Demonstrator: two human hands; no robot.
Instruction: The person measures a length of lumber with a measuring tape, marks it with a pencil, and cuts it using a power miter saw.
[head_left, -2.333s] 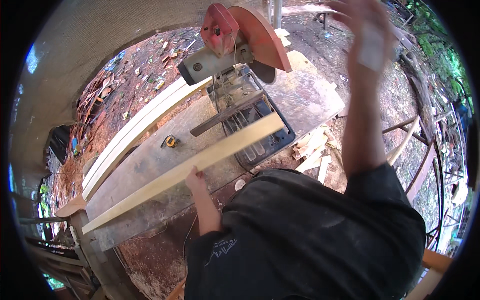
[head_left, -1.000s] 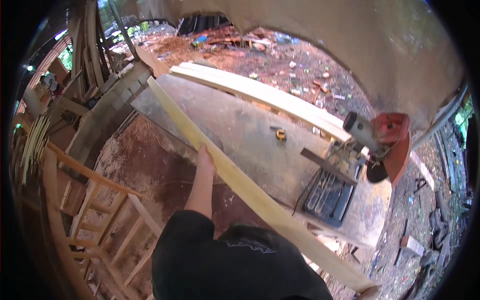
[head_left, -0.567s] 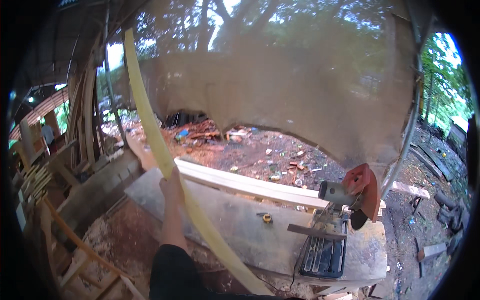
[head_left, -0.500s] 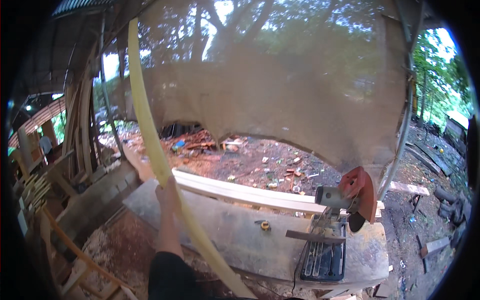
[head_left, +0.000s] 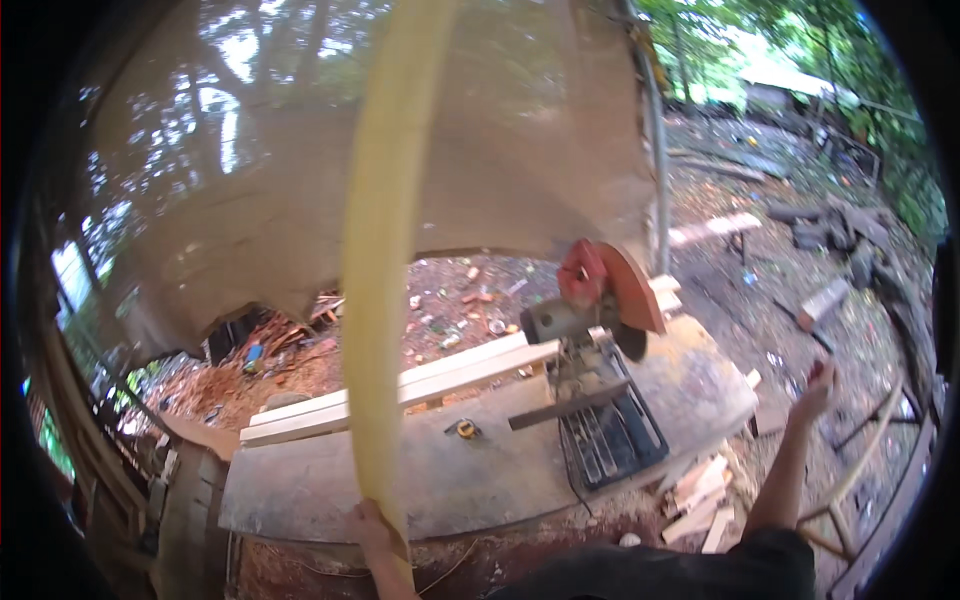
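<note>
A long pale yellow wooden board (head_left: 385,240) stands nearly upright in front of me, running out of the top of the picture. My left hand (head_left: 373,525) is closed around its lower part, at the near edge of the workbench (head_left: 300,490). Out to the right, past the bench end, my right hand (head_left: 818,392) is raised on a stretched arm; its fingers are small and blurred, so their grip cannot be made out. A chop saw (head_left: 600,290) with a red guard and black base sits on the bench's right part, and a yellow tape measure (head_left: 464,429) lies left of it.
Pale planks (head_left: 440,378) lie along the bench's far side. Wood offcuts (head_left: 700,500) are piled below its right end. A brown sheet (head_left: 270,240) hangs behind the bench, beside a metal post (head_left: 656,150). Logs (head_left: 850,235) and debris lie on the ground at right.
My view has swung to the right. The board, leaning before, now stands nearly upright, with my left hand lower in view. My right arm has come into view at right.
</note>
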